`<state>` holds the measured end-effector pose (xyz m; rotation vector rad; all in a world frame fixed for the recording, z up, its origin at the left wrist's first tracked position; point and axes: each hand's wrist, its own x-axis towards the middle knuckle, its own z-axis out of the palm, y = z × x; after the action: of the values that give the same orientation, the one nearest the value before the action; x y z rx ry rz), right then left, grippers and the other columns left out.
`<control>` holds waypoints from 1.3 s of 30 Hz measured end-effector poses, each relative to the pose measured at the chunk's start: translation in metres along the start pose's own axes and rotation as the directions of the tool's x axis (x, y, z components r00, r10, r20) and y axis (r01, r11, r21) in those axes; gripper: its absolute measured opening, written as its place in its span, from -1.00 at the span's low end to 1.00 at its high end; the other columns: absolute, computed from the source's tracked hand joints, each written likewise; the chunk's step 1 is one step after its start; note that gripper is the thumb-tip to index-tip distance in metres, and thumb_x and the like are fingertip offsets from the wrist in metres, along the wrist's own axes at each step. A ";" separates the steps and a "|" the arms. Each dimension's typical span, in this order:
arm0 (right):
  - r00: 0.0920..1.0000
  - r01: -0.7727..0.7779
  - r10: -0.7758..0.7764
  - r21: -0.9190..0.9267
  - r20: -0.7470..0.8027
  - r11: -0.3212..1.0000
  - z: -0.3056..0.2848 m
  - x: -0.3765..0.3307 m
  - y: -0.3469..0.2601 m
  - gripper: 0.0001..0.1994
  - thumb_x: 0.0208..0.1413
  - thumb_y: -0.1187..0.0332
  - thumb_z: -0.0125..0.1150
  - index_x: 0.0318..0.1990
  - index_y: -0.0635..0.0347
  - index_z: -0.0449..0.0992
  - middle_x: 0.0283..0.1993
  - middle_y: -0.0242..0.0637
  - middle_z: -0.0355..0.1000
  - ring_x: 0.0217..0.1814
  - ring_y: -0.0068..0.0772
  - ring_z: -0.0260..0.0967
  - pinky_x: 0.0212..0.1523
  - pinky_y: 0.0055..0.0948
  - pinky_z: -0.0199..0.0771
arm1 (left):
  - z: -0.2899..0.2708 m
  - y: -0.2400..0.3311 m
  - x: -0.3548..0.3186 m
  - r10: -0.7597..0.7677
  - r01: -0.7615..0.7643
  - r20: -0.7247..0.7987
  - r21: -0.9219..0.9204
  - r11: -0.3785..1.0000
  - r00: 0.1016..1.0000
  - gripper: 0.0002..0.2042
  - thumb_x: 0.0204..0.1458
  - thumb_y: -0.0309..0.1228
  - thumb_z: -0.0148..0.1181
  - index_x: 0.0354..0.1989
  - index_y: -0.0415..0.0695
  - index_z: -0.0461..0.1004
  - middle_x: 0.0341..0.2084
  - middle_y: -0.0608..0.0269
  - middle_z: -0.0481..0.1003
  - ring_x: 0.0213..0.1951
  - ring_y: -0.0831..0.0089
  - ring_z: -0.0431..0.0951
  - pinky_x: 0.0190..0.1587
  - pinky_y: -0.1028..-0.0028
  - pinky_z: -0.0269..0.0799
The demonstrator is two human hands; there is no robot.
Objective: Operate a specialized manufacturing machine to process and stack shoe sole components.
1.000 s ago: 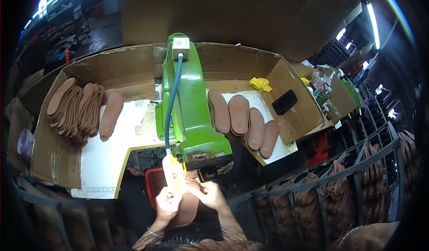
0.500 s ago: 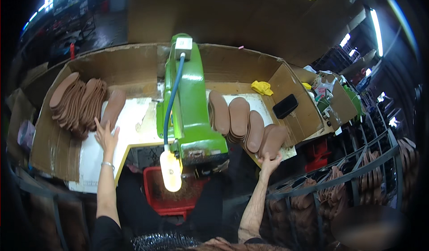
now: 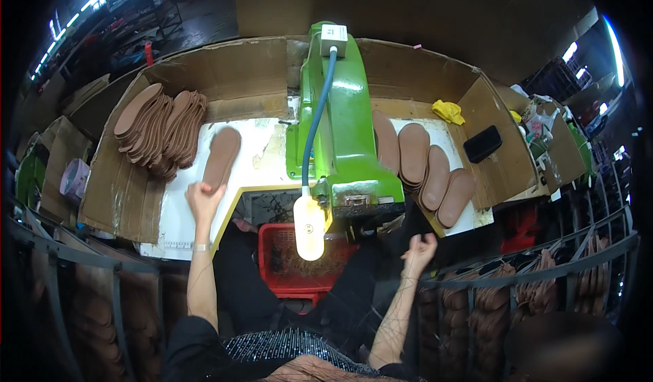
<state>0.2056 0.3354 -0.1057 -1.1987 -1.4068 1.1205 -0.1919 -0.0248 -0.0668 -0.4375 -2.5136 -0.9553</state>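
Note:
At the left side of the white worktop, my left hand [image 3: 204, 202] pinches the near end of a single brown shoe sole [image 3: 223, 152]. That sole lies beside two tall leaning stacks of brown soles [image 3: 153, 127]. My right hand [image 3: 420, 249] is in the air just off the worktop's front right edge. Its fingers are curled with nothing visible in them. Closest to it are several short piles of soles [image 3: 454, 198], fanned in a row. Between my hands stands a green machine [image 3: 347, 123] with a lit yellow-white lamp [image 3: 309, 231] at its front.
Cardboard walls [image 3: 252, 65] ring the worktop [image 3: 262, 157]. On the right lie a yellow cloth [image 3: 448, 112] and a black phone-like object [image 3: 483, 144]. A red crate [image 3: 279, 273] sits below the machine. Metal racks with hanging soles [image 3: 490, 300] stand at both sides.
My right hand has let go of the nearest sole pile and drawn back toward me. My left hand has closed on the single sole. The whole view has shifted.

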 end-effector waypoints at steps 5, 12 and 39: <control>0.521 -0.456 0.248 0.020 0.817 0.890 0.046 -0.126 -0.018 -0.76 0.15 0.39 0.04 -0.07 0.27 0.38 -0.30 -0.14 0.47 -0.45 -0.42 0.46 -0.51 -0.52 0.51 | -0.072 0.024 -0.105 -0.110 0.180 0.144 -0.698 0.693 0.983 -0.58 -0.31 -0.50 0.25 -0.20 -0.22 0.28 -0.24 0.19 0.30 -0.17 0.39 0.37 0.01 0.40 0.28; 0.372 -0.807 0.286 0.156 0.883 0.569 0.033 -0.153 -0.017 -0.51 0.01 0.47 0.18 0.12 0.35 0.21 0.06 -0.18 0.31 0.11 -0.31 0.28 0.13 -0.35 0.27 | -0.084 0.101 -0.147 0.188 0.463 0.513 -0.849 0.255 0.837 -0.12 -0.44 -0.42 0.38 0.16 -0.24 0.03 -0.03 -0.08 0.35 0.02 0.24 0.39 0.11 0.31 0.28; 0.718 -0.502 0.264 0.215 0.644 0.838 -0.082 -0.110 -0.036 -0.38 -0.42 0.45 0.35 -0.05 0.52 0.37 -0.08 -0.09 0.44 -0.04 -0.33 0.41 0.07 -0.46 0.32 | -0.015 0.188 -0.187 0.102 0.645 0.724 -0.661 0.384 0.682 -0.76 -0.19 -0.59 0.32 -0.27 -0.30 0.51 -0.36 0.15 0.54 -0.33 0.40 0.55 -0.21 0.50 0.47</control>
<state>0.2901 0.2277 -0.0694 -0.9088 -1.3001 2.1180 0.0535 0.0728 -0.0424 -0.7380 -2.3825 -2.8290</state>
